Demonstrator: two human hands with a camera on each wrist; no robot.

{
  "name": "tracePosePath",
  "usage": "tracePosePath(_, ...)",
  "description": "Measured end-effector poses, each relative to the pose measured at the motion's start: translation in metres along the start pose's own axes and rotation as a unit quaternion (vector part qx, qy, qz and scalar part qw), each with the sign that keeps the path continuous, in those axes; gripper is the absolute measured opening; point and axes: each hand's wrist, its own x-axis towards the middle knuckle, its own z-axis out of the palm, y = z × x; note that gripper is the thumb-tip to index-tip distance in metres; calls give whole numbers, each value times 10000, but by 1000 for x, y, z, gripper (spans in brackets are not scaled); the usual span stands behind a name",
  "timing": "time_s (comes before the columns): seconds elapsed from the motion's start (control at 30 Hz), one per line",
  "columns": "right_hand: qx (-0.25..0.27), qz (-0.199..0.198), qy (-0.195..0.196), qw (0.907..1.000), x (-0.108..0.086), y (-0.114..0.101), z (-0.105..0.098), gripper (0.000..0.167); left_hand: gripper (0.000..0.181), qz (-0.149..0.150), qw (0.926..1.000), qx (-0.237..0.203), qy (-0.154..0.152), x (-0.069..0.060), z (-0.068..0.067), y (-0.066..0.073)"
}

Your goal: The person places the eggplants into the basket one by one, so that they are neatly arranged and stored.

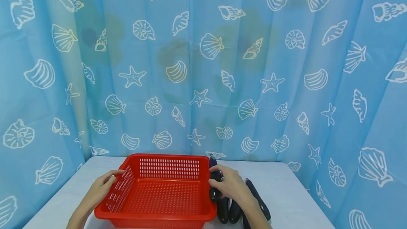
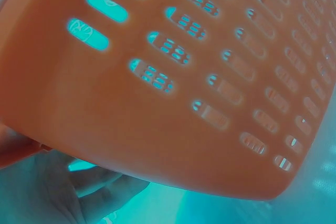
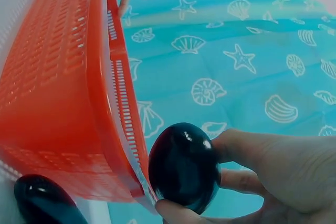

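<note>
At far left, a pale-blue curtain printed with white shells and starfish point(image 1: 178, 116) stands behind a white-covered table point(image 1: 74, 186). The left hand point(image 1: 100, 188) is at the left rim of a rectangular red plastic basket with slotted walls point(image 1: 168, 218); its fingers reach over the edge with the thumb opposed, grasping the rim with little spread. In the left wrist view the basket wall fills most of the picture, the colours are distorted, and the rim covers part of that hand, so the exact thumb contact is hard to make out. The basket sits on the table between both hands. At its right rim, a glossy, dark, elongated eggplant point(image 3: 182, 166) is grasped by the right hand point(image 1: 230, 185), thumb and fingers parted by the thickness of the eggplant. The right wrist view shows it nearly end-on, just beside the rim; whether they touch cannot be told. Farther right, at least four loose dark eggplants point(image 1: 259, 200) lie on the table beside the basket. The right forearm hides most of one, and the lower picture edge cuts off both forearms.
</note>
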Motion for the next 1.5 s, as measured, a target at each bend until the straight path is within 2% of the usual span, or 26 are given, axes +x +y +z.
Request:
tracePosePath(0.37, 18, -55, -144, 9999, 6, -11, 11, 44, 43, -27, 10000, -44, -9, 0, 1, -1)
tracePosePath(0.63, 77, -89, -203, 9997, 15, -20, 22, 41, 43, -8, 9999, 125, 26, 1, 0, 0)
tracePosePath(0.9, 190, -158, -379, 9990, 20, -20, 36, 37, 44, -39, 10000, 67, 5, 0, 1, -1)
tracePosePath(1.5, 348, 52, -555, 9978, 24, -24, 62, 37, 44, -85, 10000, 36, 1, 0, 2, 0)
